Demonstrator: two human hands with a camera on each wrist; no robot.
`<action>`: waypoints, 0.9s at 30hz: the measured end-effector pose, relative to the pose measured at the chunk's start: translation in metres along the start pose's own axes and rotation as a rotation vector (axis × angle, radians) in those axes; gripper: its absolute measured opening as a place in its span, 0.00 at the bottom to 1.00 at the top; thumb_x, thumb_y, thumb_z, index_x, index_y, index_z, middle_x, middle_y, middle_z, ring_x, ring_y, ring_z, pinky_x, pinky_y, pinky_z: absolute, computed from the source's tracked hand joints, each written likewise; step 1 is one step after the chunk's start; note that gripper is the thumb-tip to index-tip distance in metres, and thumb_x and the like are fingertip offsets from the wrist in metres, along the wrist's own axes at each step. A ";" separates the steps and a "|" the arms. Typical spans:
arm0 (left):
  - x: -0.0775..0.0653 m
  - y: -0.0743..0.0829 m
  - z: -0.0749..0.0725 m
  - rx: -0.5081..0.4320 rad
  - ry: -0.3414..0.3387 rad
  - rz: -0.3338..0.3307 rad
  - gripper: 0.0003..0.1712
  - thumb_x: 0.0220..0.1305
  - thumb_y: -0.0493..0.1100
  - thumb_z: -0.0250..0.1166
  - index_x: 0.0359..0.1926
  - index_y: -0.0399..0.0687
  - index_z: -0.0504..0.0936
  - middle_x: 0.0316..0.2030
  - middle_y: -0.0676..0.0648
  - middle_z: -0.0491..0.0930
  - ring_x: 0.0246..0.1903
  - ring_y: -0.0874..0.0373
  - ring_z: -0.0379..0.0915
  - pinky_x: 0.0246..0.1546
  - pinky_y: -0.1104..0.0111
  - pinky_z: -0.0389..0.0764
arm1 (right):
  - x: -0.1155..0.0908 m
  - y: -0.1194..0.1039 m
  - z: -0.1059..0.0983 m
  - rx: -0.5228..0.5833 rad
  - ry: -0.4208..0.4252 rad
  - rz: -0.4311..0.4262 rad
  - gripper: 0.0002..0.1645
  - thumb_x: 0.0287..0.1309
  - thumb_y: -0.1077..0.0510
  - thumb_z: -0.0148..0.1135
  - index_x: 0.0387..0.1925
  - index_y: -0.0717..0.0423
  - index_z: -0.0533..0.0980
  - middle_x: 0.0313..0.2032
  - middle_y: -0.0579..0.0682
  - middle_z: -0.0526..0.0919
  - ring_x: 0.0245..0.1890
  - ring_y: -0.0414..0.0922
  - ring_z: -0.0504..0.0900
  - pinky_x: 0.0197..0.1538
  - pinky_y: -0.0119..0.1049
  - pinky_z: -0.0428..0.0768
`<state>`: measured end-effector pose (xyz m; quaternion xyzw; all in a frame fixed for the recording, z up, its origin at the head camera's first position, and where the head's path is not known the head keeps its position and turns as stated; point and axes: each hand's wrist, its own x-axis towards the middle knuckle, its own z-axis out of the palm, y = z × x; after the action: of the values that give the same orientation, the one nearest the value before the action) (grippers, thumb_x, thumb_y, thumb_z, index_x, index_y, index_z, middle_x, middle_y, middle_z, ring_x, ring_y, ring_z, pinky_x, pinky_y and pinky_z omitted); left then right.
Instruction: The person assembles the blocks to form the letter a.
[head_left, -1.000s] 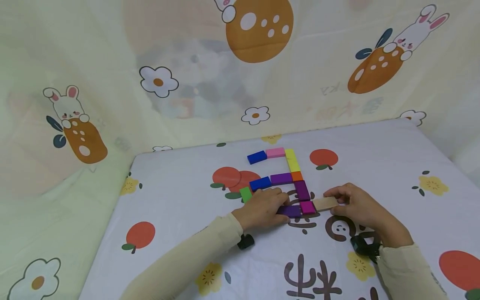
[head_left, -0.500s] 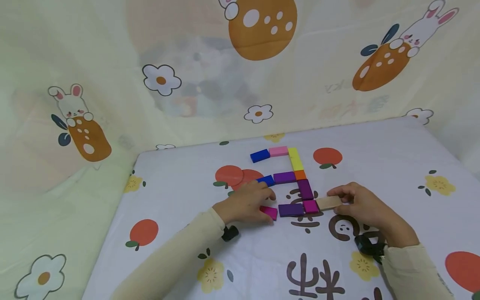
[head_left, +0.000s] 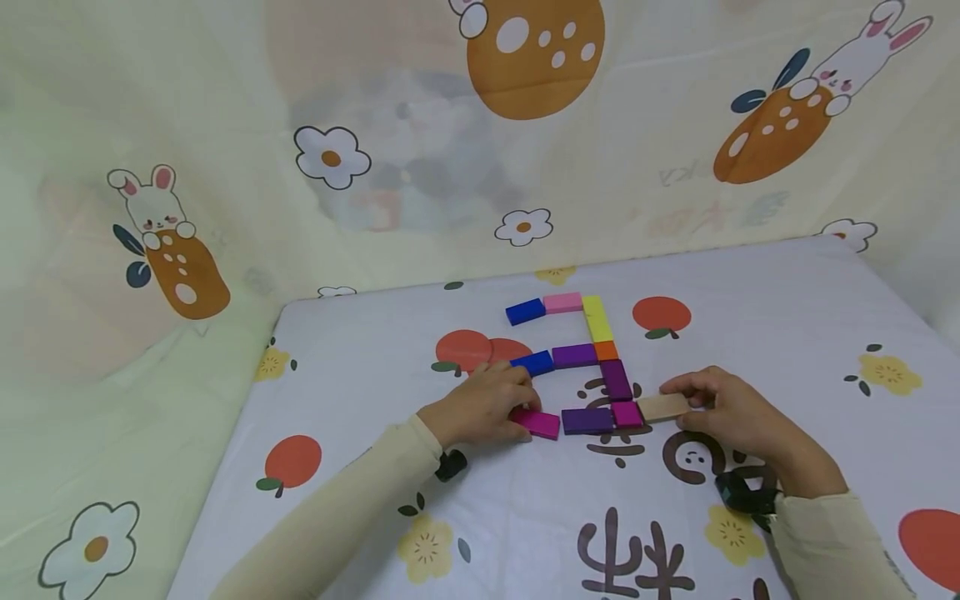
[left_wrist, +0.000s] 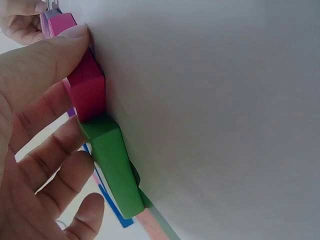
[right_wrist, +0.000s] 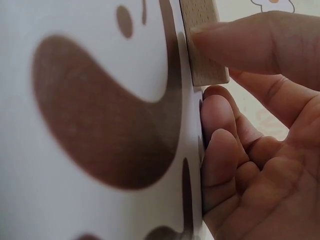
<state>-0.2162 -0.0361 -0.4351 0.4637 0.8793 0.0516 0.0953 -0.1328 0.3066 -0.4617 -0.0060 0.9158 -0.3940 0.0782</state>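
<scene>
My left hand [head_left: 483, 407] pinches a magenta block [head_left: 540, 423] at the left end of the near row, with its thumb on the near side. In the left wrist view a green block [left_wrist: 117, 170] touches that magenta block, beside my curled fingers; the hand mostly hides it from the head view. A narrow gap parts the magenta block from a purple block [head_left: 587, 421]. Right of this sit a small magenta block [head_left: 627, 414] and a plain wooden block [head_left: 662, 407]. My right hand [head_left: 738, 425] pinches the wooden block's right end between thumb and fingers.
Further back, a yellow block [head_left: 597, 318], an orange block [head_left: 605, 350] and a dark purple block [head_left: 617, 380] form a column. Pink [head_left: 562, 302], blue [head_left: 525, 312], violet [head_left: 574, 356] and another blue block [head_left: 534, 363] branch left. A printed cloth [head_left: 360, 367] covers the table.
My left hand has moved left, off the purple block and onto the magenta block at the row's left end. My right hand keeps its hold on the wooden block. The head view has shifted slightly.
</scene>
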 end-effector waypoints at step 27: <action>0.021 0.017 0.008 0.040 0.057 0.074 0.26 0.66 0.69 0.67 0.55 0.60 0.86 0.49 0.55 0.80 0.50 0.60 0.69 0.48 0.66 0.67 | -0.002 0.000 0.000 0.010 0.002 0.005 0.22 0.60 0.67 0.68 0.57 0.63 0.81 0.49 0.59 0.74 0.46 0.53 0.71 0.41 0.37 0.76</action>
<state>-0.2117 -0.0092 -0.4427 0.4960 0.8649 0.0506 0.0588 -0.1312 0.3065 -0.4611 -0.0029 0.9138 -0.3986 0.0783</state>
